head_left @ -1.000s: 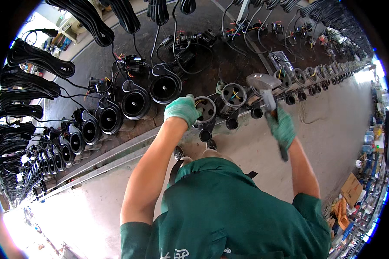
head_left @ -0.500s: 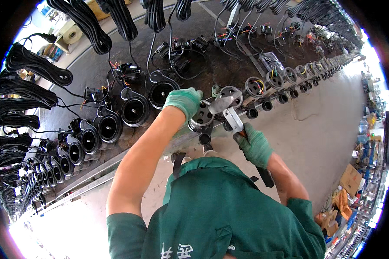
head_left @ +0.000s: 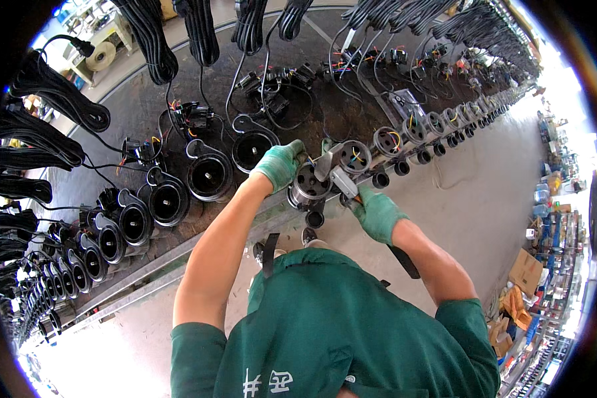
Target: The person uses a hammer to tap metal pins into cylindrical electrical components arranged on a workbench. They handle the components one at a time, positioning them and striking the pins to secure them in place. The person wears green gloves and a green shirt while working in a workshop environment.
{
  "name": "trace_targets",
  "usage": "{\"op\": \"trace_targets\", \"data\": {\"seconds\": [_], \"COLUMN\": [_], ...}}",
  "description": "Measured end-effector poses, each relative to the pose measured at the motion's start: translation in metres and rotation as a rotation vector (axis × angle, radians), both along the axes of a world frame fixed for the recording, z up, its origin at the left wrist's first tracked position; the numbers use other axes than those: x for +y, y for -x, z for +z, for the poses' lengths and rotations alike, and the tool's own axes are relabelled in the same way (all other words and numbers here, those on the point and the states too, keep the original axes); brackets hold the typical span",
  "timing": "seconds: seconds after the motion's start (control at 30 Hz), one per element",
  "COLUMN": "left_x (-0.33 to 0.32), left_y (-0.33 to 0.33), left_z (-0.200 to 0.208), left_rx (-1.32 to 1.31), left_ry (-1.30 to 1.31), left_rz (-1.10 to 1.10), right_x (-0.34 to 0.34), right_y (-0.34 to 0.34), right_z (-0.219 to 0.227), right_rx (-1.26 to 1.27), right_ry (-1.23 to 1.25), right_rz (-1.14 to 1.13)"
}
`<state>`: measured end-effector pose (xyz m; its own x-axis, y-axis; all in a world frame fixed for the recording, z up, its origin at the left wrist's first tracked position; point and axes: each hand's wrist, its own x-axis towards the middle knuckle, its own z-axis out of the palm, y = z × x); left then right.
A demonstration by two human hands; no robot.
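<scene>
Just right of the grey housing (head_left: 305,198), the right hand (head_left: 378,216) is hiding part of the hammer (head_left: 344,184); beyond the housing, the view's upper edge is cutting off black cable bundles (head_left: 249,30).

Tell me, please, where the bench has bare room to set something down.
One bare patch of bench lies between the left coils and the connectors; another lies behind the open housings, left of the silver plate. The near edge is crowded: black covers leftward, housings rightward, and the left hand, right hand and hammer between.

White lettering (head_left: 280,381) on green apron (head_left: 325,305)
</scene>
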<state>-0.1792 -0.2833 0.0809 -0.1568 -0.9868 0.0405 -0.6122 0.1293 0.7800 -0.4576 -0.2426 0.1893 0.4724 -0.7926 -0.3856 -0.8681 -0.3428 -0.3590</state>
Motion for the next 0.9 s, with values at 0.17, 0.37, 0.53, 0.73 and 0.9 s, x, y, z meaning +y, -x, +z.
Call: {"op": "trace_targets", "data": {"seconds": [0.17,0.37,0.53,0.73,0.9], "left_x": [0.003,0.004,0.009,0.008,0.013], "left_y": [0.000,0.007,0.006,0.006,0.008], "left_z": [0.003,-0.004,-0.001,-0.015,-0.006], "left_rx": [0.072,0.001,0.040,0.100,0.103], "left_ry": [-0.084,0.018,0.032,0.046,0.032], "left_rz": [0.049,0.105,0.135,0.171,0.189], "right_x": [0.029,0.011,0.012,0.019,-0.006], "right_y": [-0.008,-0.014,-0.015,-0.014,-0.010], "right_z": [0.049,-0.010,0.028,0.008,-0.025], "right_rx": [-0.332,0.118,0.054,-0.054,0.104], "right_ry": [0.212,-0.043,0.006,0.145,-0.008], "right_rz": [-0.092,0.000,-0.052,-0.080,0.031]}}
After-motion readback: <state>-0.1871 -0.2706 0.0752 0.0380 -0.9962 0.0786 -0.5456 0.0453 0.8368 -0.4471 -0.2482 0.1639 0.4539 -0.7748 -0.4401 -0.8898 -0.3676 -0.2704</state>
